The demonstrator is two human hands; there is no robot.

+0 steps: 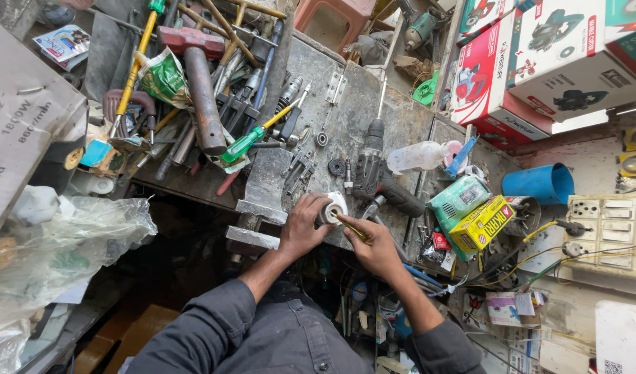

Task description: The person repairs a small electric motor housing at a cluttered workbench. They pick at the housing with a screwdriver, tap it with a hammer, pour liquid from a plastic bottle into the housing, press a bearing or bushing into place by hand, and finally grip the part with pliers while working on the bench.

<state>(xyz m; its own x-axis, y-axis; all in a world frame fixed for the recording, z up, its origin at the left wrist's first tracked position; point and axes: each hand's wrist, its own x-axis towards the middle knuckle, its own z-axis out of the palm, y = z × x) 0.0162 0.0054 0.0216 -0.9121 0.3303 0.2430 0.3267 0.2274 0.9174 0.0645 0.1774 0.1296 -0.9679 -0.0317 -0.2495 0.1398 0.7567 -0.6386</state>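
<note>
Left hand (300,225) closed around white cylindrical part (332,208), right hand (374,246) pinching thin tool (350,227).

My tabletop (345,104) is a grimy grey metal sheet. On it lie a black power drill (377,173), a green-and-yellow screwdriver (252,138), a heavy sledgehammer (200,83), a clear plastic bottle (418,156), a yellow carton (480,223), and loose spanners (297,170) beside a small black gear (336,167).
</note>
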